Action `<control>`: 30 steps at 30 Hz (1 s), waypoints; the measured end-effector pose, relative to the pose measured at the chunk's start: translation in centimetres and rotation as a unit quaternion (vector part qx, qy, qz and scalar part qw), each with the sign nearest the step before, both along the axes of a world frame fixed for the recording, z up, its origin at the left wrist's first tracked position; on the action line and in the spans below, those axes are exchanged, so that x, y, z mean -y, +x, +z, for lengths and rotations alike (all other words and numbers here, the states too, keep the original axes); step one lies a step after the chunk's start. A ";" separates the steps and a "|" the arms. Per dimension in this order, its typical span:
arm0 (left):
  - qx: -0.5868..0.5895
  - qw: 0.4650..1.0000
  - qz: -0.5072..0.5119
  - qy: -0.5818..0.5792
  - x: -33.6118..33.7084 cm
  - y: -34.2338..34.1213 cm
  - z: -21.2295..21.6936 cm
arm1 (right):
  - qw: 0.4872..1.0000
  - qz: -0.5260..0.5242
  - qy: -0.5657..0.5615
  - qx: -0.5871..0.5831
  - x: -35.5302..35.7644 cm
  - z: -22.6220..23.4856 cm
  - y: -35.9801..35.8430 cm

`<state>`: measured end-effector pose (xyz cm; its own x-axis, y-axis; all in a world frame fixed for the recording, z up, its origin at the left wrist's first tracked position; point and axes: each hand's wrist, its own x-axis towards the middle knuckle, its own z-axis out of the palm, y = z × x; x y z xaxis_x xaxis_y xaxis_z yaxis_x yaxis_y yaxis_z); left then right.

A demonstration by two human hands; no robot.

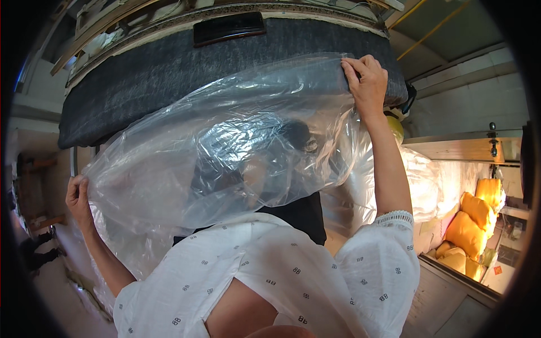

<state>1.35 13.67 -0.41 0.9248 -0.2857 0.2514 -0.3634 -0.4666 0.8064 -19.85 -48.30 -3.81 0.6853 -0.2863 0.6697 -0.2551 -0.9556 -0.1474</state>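
A large clear plastic sheet [158, 163], perhaps a bag, stretches between my two hands, wrinkled and shiny. My left hand [79, 194] is low at the left and pinches one edge of it. Farther off and higher at the right, my right hand [367, 79] grips the far corner between thumb and fingers. The plastic's far part lies over the near side of a table covered in dark grey cloth [135, 90]; the rest hangs in front of me, above my lap. Through it, dark clothing and part of a leg show dimly.
A dark phone [230, 29] lies near the table's far edge. Wooden strips [101, 34] run behind the table. At the right, more clear plastic [422, 180] hangs below a wooden board [451, 150]. Yellow bundles [470, 231] are stacked at the lower right.
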 end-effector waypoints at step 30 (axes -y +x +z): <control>0.128 0.983 0.127 -0.046 18.0 24.6 -5.8 | 0.927 -0.083 0.286 0.228 9.7 -2.9 12.4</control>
